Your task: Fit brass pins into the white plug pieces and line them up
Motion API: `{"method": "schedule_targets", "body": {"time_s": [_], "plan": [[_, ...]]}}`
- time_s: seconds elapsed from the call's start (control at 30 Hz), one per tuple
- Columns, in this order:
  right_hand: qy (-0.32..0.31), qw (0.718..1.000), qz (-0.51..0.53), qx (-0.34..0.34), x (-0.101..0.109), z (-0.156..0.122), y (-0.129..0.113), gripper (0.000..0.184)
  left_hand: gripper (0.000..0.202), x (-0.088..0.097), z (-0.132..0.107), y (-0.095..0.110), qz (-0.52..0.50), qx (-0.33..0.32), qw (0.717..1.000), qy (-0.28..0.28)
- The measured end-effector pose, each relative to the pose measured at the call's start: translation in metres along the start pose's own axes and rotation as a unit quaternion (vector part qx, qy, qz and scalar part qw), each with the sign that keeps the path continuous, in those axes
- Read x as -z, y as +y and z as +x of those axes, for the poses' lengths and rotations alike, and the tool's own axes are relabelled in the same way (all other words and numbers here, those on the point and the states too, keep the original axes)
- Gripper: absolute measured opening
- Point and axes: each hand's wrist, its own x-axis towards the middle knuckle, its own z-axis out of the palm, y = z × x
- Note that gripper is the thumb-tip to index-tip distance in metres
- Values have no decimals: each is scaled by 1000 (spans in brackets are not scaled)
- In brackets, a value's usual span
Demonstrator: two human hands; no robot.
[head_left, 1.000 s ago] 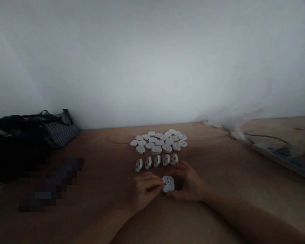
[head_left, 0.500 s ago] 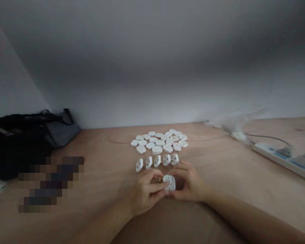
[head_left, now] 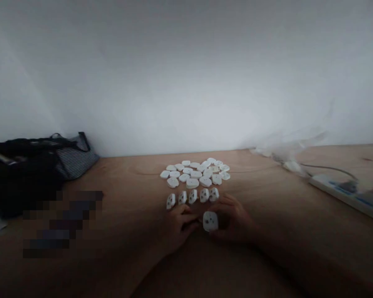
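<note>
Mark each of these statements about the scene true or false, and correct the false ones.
1. The left hand and the right hand hold a white plastic plug housing between them. True.
2. The cluster of white housings sits inside a cardboard box. False: it lies directly on the wooden tabletop.
3. A row of five white housings stands between the hands and the cluster. True.
4. The power strip lies to the left of the hands. False: it lies to their right, near the right edge of the view.
</note>
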Motion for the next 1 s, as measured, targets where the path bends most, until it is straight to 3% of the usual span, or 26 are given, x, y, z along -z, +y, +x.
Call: {"method": "schedule_targets", "body": {"time_s": [0.27,0.47,0.7,0.8,1.0], "plan": [[-2,1000,4,5,-1,0,-1,39,14,-5,-1,-6,-11,-8,1000,28],[2,1000,17,5,0,1,-2,39,19,1,-1,0,-14,-57,993,102],[3,999,36,24,-2,1,-3,41,10,2,-3,0,-28,-58,989,134],[5,999,42,28,-3,1,-4,40,9,1,-4,1,-57,-86,983,152],[-4,998,51,26,-7,3,-6,41,10,4,-2,9,-140,-141,970,138]]}}
